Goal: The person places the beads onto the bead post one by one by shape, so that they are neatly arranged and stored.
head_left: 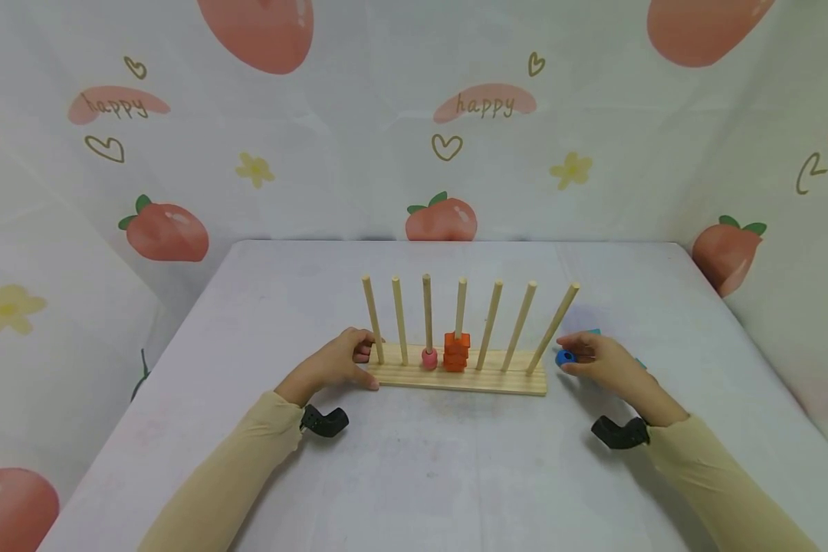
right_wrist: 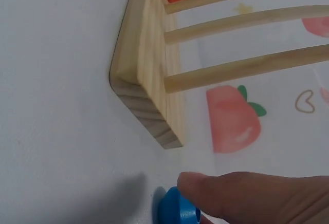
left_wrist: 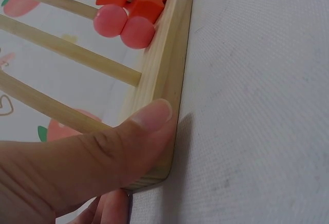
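A wooden pegboard [head_left: 455, 382] with several upright pegs stands on the table. My left hand [head_left: 341, 362] grips its left end, the thumb [left_wrist: 149, 124] on the front edge and the other fingers behind. Two round pink beads [left_wrist: 123, 26] are stacked on the third peg from the left. Several orange-red star-shaped beads [head_left: 457, 353] sit on the fourth. Just off the board's right end, my right hand [head_left: 606, 369] pinches a blue bead [right_wrist: 177, 207] low over the table, its hole showing in the head view. Most of that hand's fingers are hidden in the right wrist view.
Light-blue pieces [head_left: 596, 332] lie behind the right hand, mostly covered by it. A white cloth [head_left: 345, 153] with printed peaches and flowers hangs behind the white table [head_left: 428, 475]. A thin dark cord [head_left: 141, 372] shows past the table's left edge.
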`<state>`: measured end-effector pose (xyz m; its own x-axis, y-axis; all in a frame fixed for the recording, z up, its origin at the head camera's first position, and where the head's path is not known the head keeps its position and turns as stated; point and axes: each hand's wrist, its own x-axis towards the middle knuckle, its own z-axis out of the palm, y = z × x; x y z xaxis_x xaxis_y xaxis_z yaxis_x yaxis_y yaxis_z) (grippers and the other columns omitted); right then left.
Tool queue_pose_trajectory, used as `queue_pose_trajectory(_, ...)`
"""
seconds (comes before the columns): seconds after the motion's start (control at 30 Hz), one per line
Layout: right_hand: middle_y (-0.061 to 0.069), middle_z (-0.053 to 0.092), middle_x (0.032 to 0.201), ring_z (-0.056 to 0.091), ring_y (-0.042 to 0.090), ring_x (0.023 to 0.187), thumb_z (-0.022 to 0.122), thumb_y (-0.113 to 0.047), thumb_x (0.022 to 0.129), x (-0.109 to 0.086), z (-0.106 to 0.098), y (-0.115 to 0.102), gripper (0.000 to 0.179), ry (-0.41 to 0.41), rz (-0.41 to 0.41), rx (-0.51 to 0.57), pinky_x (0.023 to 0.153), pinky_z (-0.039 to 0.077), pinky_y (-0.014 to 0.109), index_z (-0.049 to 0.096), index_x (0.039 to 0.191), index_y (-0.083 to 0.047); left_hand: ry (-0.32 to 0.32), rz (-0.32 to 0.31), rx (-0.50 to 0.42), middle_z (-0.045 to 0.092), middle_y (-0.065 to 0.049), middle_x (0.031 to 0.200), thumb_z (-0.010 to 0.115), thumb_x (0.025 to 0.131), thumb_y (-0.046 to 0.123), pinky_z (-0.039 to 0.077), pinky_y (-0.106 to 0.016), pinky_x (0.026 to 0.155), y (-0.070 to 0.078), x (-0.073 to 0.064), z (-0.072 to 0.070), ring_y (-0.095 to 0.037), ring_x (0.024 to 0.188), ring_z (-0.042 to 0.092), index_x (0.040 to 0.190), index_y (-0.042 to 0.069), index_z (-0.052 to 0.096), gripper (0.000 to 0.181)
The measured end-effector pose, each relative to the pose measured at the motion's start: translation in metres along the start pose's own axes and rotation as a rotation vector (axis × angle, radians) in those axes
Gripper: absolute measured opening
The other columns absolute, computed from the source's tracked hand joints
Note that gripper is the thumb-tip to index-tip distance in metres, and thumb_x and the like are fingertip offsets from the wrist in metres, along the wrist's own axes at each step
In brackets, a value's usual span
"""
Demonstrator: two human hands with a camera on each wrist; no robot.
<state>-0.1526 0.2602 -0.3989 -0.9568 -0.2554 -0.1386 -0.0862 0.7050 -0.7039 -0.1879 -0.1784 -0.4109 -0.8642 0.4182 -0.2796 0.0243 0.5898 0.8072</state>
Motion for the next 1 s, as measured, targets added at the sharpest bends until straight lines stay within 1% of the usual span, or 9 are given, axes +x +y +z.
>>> queue_pose_trajectory(0.13,0.029,0.058,0.125,0.055,0.044,0.117,0.07,-0.008,0.087,0.002,0.0,0.001,0.049,-0.021,-0.006,-0.016,0.095,0.051,0.05,0.052,0.129,0.01,0.001,-0.001,-0.002,0.042,-0.021,0.126,0.087,0.066,0.0,0.048,-0.039,0.103,0.001,0.0,0.0,-0.031,0.116,0.051,0.13,-0.009,0.047,0.076)
queue_pose_trajectory(0.27,0.03,0.059,0.123,0.057,0.044,0.114,0.072,-0.005,0.084,0.004,0.0,0.002,0.048,-0.024,-0.01,-0.028,0.093,0.052,0.05,0.054,0.126,0.011,0.0,-0.001,0.003,0.042,-0.02,0.125,0.087,0.065,0.0,0.048,-0.039,0.103,0.001,0.0,0.0,-0.031,0.116,0.051,0.13,-0.009,0.047,0.077)
queue_pose_trajectory(0.43,0.027,0.064,0.117,0.061,0.041,0.109,0.072,-0.007,0.084,0.006,-0.001,0.003,0.041,-0.016,-0.014,-0.081,0.088,0.055,0.047,0.059,0.12,0.009,0.001,-0.001,0.008,0.043,-0.02,0.124,0.087,0.065,0.0,0.048,-0.039,0.103,0.0,0.0,0.0,-0.03,0.116,0.051,0.13,-0.009,0.046,0.077)
queue_pose_trajectory(0.6,0.025,0.066,0.114,0.063,0.04,0.107,0.071,-0.011,0.086,0.007,-0.002,0.002,0.037,-0.015,-0.016,-0.109,0.088,0.054,0.048,0.063,0.118,0.007,-0.001,-0.005,0.015,0.043,-0.02,0.125,0.087,0.066,0.001,0.049,-0.038,0.102,0.0,0.001,0.0,-0.03,0.116,0.051,0.131,-0.01,0.045,0.078)
queue_pose_trajectory(0.8,0.026,0.065,0.115,0.063,0.04,0.107,0.071,-0.016,0.088,0.005,-0.007,-0.006,0.039,0.005,-0.01,-0.103,0.088,0.054,0.049,0.063,0.119,0.006,-0.002,-0.006,0.005,0.042,-0.02,0.125,0.087,0.066,0.001,0.048,-0.038,0.102,0.001,0.0,0.0,-0.031,0.117,0.05,0.131,-0.01,0.045,0.078)
queue_pose_trajectory(0.87,0.026,0.064,0.118,0.063,0.04,0.108,0.07,-0.018,0.089,0.004,-0.012,-0.01,0.041,0.009,0.004,-0.075,0.089,0.053,0.05,0.062,0.122,0.005,0.001,-0.004,0.007,0.042,-0.02,0.125,0.087,0.066,0.001,0.048,-0.038,0.103,0.001,0.0,0.0,-0.031,0.117,0.051,0.131,-0.01,0.045,0.078)
queue_pose_trajectory(1.0,0.026,0.059,0.127,0.059,0.041,0.114,0.066,-0.024,0.092,0.002,-0.025,-0.021,0.046,0.038,0.043,-0.025,0.093,0.051,0.053,0.058,0.129,0.001,0.005,-0.005,0.022,0.043,-0.021,0.124,0.087,0.066,0.001,0.048,-0.038,0.103,0.002,0.0,0.0,-0.031,0.117,0.051,0.131,-0.01,0.045,0.078)
